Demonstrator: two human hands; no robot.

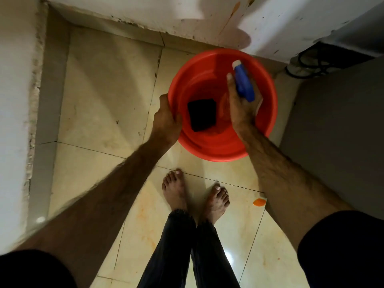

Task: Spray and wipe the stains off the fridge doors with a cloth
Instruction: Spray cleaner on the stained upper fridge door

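Bottle (245, 84) base hidden by right hand (242, 109)

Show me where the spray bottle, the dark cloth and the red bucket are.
spray bottle (245, 85): head view, on its blue body.
dark cloth (202, 114): head view, at its middle.
red bucket (268, 80): head view, on its right rim.

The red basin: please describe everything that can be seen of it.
The red basin is round, looks like smooth plastic, and sits upright over the tiled floor. The left hand grips its near-left rim. A dark folded cloth lies inside on the bottom. The right hand, holding a blue spray bottle, is above its opening.
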